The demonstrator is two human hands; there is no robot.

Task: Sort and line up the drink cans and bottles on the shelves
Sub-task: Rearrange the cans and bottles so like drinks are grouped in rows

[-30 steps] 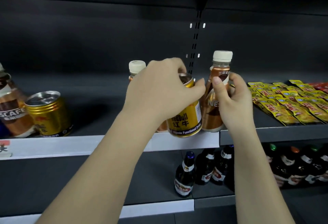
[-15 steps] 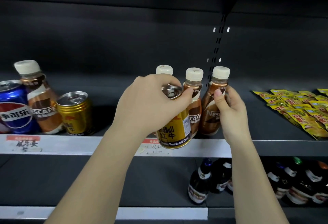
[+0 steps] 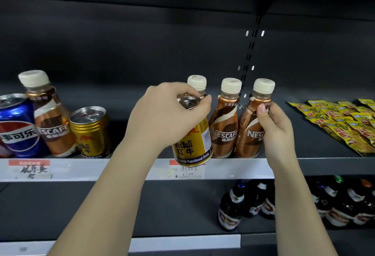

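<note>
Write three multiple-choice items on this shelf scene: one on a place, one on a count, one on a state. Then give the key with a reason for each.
1. Where does the blue Pepsi can stand?
A. at the left end of the upper shelf
B. on the lower shelf
C. among the yellow packets

2. How many Nescafe bottles show on the upper shelf?
A. two
B. four
C. six

3. How is the gold Red Bull can in the left hand held?
A. standing flat on the shelf
B. lying on its side
C. lifted and tilted, gripped from above

Key: 1 A, it stands by the left edge, beside a bottle. 2 B, one on the left, three near the middle. 3 C, its base hangs before the shelf edge while fingers curl round its top.
</note>
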